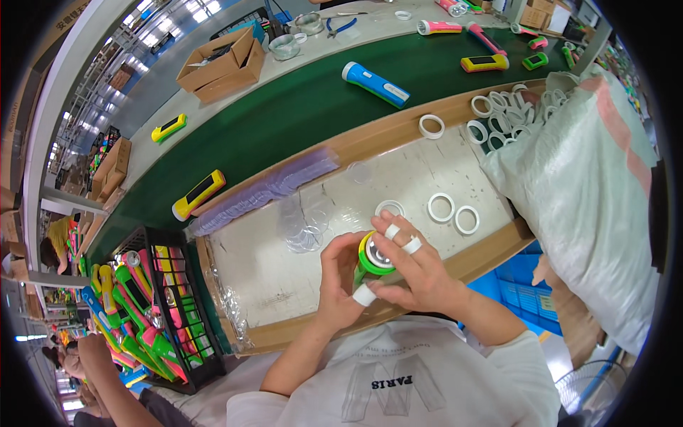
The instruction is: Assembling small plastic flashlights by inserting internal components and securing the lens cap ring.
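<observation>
Above the near edge of the cardboard-edged tray (491,257), roughly midway along, the left hand (337,285) is wrapped around a yellow-and-green flashlight (370,267), lamp end up, while the right hand (424,276) grips its rim. The step in hand looks like fitting the lamp end. The next move seems to call for a steady body and even finger pressure; loose white rings (452,208) lie toward the tray's right edge.
</observation>
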`<state>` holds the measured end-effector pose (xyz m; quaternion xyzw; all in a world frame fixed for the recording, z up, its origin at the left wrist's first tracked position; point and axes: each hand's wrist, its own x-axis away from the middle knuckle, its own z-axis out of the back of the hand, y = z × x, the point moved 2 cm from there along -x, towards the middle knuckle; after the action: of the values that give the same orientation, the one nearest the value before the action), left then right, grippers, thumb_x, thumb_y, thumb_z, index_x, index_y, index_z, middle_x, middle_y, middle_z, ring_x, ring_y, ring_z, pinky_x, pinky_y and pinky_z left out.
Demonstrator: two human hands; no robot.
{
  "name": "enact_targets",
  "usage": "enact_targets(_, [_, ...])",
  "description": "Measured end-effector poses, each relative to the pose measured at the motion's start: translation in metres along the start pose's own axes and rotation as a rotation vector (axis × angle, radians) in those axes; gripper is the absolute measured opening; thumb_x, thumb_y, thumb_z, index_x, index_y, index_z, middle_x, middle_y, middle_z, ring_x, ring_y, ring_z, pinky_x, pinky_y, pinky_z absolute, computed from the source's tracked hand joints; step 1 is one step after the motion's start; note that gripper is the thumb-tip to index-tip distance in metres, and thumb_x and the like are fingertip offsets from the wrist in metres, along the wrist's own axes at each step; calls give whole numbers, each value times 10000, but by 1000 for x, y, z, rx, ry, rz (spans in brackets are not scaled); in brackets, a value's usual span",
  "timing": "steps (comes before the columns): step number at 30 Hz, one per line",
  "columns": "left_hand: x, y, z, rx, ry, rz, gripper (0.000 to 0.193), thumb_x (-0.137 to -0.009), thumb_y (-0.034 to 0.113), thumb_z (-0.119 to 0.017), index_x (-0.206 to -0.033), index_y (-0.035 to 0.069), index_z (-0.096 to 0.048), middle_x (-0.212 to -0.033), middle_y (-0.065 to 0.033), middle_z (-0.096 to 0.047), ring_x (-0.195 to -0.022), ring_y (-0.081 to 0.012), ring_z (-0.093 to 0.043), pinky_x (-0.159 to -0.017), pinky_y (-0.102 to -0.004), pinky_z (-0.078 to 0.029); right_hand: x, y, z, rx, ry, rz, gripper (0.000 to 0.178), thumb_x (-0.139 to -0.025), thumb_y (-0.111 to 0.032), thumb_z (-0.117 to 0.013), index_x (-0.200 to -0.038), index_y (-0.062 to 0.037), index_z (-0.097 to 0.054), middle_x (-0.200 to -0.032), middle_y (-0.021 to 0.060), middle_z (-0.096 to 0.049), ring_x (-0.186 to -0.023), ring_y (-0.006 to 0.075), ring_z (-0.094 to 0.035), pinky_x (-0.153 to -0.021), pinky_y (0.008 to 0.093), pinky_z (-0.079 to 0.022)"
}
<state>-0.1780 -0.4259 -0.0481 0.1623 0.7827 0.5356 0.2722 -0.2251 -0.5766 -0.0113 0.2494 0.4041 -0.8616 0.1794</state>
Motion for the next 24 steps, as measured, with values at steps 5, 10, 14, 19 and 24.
enact_targets(5, [1, -5, -3, -89, 65, -76, 621, -804, 217, -792, -1279, 60, -425, -1284, -148, -454, -1172, -250, -488, -995, -366, -406, 6, -20, -9, 18, -56, -24, 824, -770, -307, -780, -1410, 24, -380, -1420, 250, -435, -1349, 442, -382, -1072, 536, -353])
enact_targets(10, [-1, -7, 4, -67, 157, -102, 573, -831, 234, -774, -1251, 34, -441, -1285, -158, -456, -1163, -240, -500, -992, -355, -414, -10, -15, -5, -183, -155, -63, 841, -808, -305, -748, -1457, 19, -322, -1471, 260, -367, -1395, 438, -312, -1100, 522, -314])
enact_targets(14, [-3, -2, 10, 43, 138, -103, 474, -796, 95, -744, -1184, 34, -479, -1215, -195, -518, -1114, -247, -529, -944, -367, -456, -10, 33, 11, -956, 34, -546, 531, -868, -124, -667, -1350, -36, -465, -1363, 161, -520, -1299, 272, -482, -1053, 406, -414])
enact_targets(19, [-2, -3, 4, 70, 44, -59, 467, -782, 74, -713, -1184, 41, -478, -1212, -205, -521, -1107, -257, -527, -953, -372, -439, -34, 113, 5, 109, -97, -354, 357, -800, -122, -722, -1107, -8, -578, -998, 200, -622, -952, 378, -600, -817, 415, -504])
enact_targets(24, [-2, -3, 6, 61, 45, -60, 462, -794, 66, -706, -1188, 36, -467, -1209, -211, -522, -1123, -267, -527, -965, -383, -435, -64, 139, -41, 382, -245, -181, 373, -760, -134, -771, -1066, -23, -591, -991, 213, -601, -981, 386, -586, -823, 445, -502])
